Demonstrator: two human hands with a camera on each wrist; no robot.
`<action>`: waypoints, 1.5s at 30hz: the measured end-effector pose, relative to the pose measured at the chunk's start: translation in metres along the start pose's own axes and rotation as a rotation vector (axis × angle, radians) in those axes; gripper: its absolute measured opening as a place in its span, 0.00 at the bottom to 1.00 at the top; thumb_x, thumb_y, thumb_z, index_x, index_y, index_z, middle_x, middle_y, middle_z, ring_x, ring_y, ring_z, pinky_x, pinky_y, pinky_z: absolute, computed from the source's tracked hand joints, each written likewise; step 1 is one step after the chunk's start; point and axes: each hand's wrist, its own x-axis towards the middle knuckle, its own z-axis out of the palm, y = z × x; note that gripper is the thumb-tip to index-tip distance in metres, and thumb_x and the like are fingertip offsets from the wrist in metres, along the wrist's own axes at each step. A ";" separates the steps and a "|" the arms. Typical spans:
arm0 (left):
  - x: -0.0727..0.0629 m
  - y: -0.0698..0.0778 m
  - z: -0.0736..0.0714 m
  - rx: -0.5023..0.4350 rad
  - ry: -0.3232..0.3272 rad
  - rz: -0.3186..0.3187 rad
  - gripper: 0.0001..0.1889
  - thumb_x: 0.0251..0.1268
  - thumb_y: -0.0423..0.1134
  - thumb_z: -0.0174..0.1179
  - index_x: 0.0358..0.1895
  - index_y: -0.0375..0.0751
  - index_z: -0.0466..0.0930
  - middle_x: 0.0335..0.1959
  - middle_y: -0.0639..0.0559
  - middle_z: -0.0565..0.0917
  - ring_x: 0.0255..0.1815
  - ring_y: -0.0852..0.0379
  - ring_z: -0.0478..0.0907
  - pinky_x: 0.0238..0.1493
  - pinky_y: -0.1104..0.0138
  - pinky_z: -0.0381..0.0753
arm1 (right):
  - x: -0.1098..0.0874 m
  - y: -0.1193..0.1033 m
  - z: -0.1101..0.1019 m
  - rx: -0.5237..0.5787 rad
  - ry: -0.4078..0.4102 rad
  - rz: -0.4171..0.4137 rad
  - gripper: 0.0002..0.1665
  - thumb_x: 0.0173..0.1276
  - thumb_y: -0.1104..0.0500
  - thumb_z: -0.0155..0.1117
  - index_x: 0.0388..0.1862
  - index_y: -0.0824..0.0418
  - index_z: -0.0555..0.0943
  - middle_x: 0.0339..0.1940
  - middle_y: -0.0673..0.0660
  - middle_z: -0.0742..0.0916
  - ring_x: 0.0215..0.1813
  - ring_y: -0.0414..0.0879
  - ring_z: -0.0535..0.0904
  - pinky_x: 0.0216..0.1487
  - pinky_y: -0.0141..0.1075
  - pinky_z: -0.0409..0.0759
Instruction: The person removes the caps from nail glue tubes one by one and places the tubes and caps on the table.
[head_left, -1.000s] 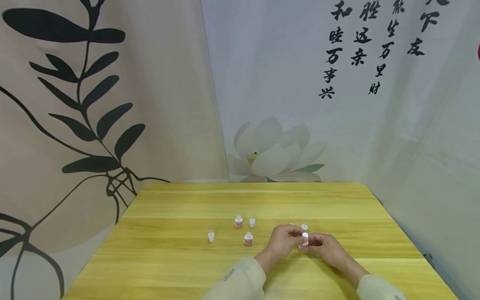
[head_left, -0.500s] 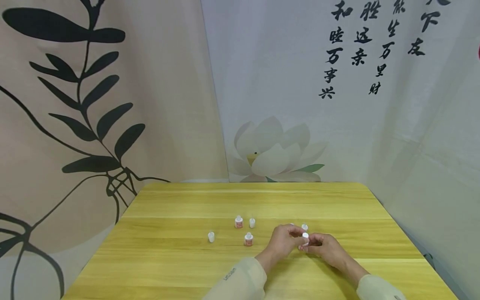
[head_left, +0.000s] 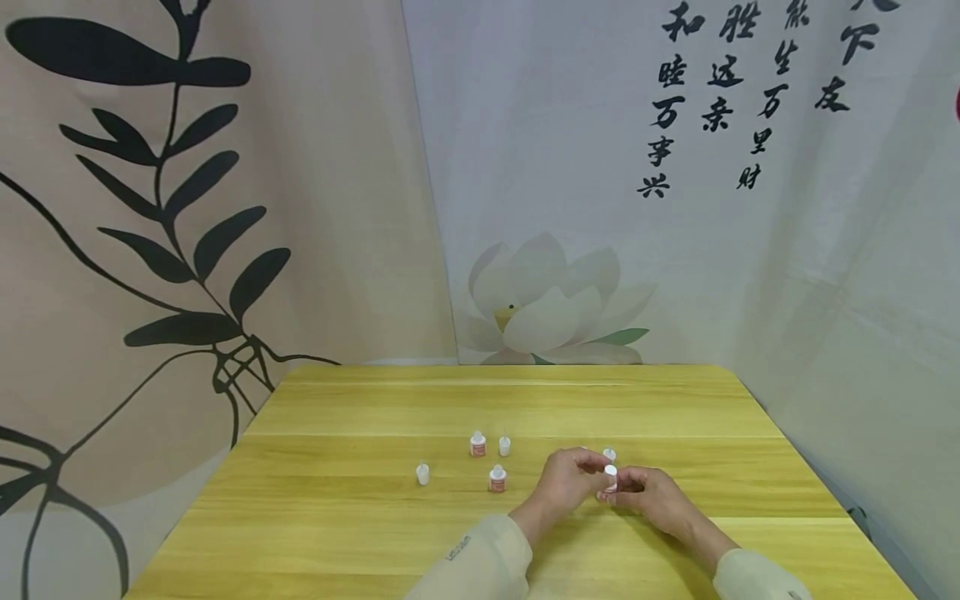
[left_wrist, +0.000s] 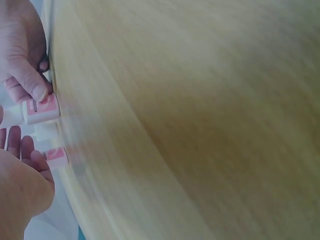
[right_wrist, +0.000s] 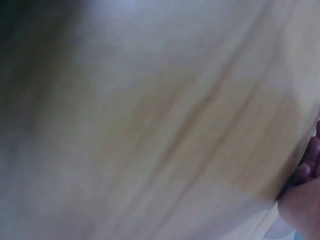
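Observation:
A small white bottle with a pink label [left_wrist: 42, 111] stands on the table between both hands. Its white cap [head_left: 611, 473] shows between the fingertips in the head view. My right hand [head_left: 656, 497] pinches the bottle's body from the right, with the thumb on the label in the left wrist view. From the left, my left hand [head_left: 568, 485] has thumb and fingers at the cap. Just behind the hands are a loose white cap [head_left: 609, 454] and another pink-labelled bottle [left_wrist: 57, 156], mostly hidden by the left hand in the head view.
Left of the hands stand two pink-labelled bottles without caps, one farther back [head_left: 477, 444] and one nearer [head_left: 497, 478]. Two loose white caps lie by them, one right [head_left: 504, 446] and one left [head_left: 423, 474]. All rest on the wooden table [head_left: 337, 533], before a printed curtain [head_left: 360, 208].
Almost nothing differs. Both hands stay at the same bottle, with only a very slight shift of the cap between the fingers.

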 end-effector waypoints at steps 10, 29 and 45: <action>0.000 0.000 0.002 -0.003 0.020 0.001 0.06 0.58 0.36 0.72 0.37 0.48 0.87 0.33 0.63 0.82 0.39 0.62 0.76 0.39 0.69 0.78 | 0.001 0.002 0.000 0.014 -0.002 -0.003 0.18 0.64 0.51 0.72 0.47 0.61 0.84 0.42 0.54 0.87 0.46 0.49 0.80 0.45 0.35 0.79; -0.002 -0.001 -0.001 -0.015 0.001 0.007 0.05 0.59 0.38 0.71 0.38 0.48 0.86 0.35 0.63 0.81 0.40 0.61 0.76 0.42 0.66 0.77 | 0.001 0.003 -0.001 0.016 -0.013 -0.016 0.16 0.65 0.53 0.71 0.46 0.62 0.84 0.41 0.55 0.87 0.44 0.47 0.80 0.44 0.34 0.79; -0.002 -0.001 -0.002 -0.018 -0.013 -0.003 0.06 0.60 0.39 0.71 0.40 0.49 0.87 0.36 0.63 0.81 0.40 0.63 0.75 0.42 0.66 0.77 | 0.001 0.002 -0.001 0.032 -0.021 -0.013 0.16 0.65 0.53 0.71 0.46 0.61 0.84 0.42 0.55 0.87 0.46 0.50 0.80 0.45 0.34 0.79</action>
